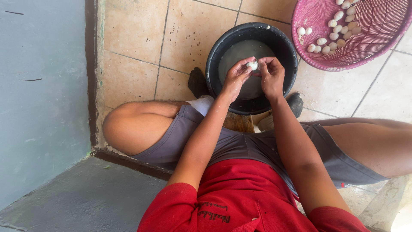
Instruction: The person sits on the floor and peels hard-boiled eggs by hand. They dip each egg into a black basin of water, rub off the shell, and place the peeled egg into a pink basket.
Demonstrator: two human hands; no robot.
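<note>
So there's a small white egg [253, 65] pinched between both hands, right over the middle of a black bucket [214, 81]. Left hand [235, 77] has thumb + fingertips curled tight on the egg's left side, right hand [271, 74] does the same from the other side, fingers bent narrow around it. Can't tell if it's shelled or not, too small and half covered by fingers.

Bucket sits on the tiled floor [137, 43] between the person's feet, w/ cloudy greyish water [240, 51] inside. Hands hover above the water, not dipped in afaict.

Up and to the right, just beside the bucket, there's a pink plastic basket [365, 47] w/ a bunch of small white eggs [332, 36] piled along one side. Basket and bucket are near each other, can't tell if rims touch.

Person is squatting/sitting low, knees spread wide, grey shorts [253, 146] and red shirt [240, 197]. Dark sandals [196, 81] peek out either side of the bucket. Grey-blue wall [43, 94] runs along the left w/ a concrete step [94, 193] at the bottom.
</note>
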